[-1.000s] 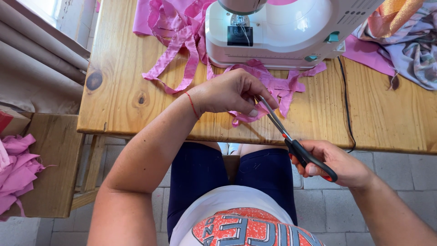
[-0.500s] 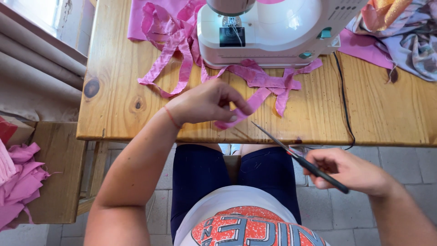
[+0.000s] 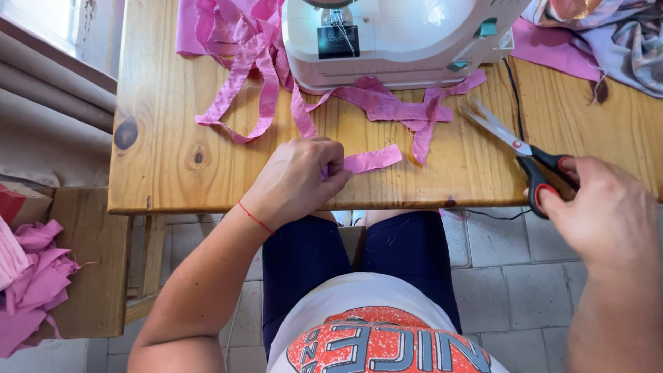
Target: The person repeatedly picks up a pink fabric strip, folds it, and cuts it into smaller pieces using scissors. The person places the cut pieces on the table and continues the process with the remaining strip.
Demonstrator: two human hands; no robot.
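- The short pink fabric strip (image 3: 369, 160) lies flat on the wooden table (image 3: 166, 173), just in front of the white sewing machine (image 3: 400, 41); one end is pinched in the closed fingers of the left hand (image 3: 297, 181), the other end lies free and looks cleanly cut, apart from the rest of the pink cloth.
- The scissors (image 3: 525, 148) are to the right of the sewing machine's front, blades slightly parted and pointing toward it; the right hand (image 3: 604, 214) holds them with fingers through the black and red handles; nothing lies between the blades.
- Judged from this, one piece is cut off and in hand; the long pink strips (image 3: 255, 76) trailing from under and left of the sewing machine remain uncut and tangled, so a good deal seems left.
- More pink scraps (image 3: 31, 290) sit piled well left of the sewing machine, below table level.
- Hidden or unclear: the left fingertips are curled under, so how much of the strip they cover cannot be told; the sewing machine's top and the patterned cloth (image 3: 608, 34) to its right are cut off by the frame; the right thumb is partly out of sight behind the handles.
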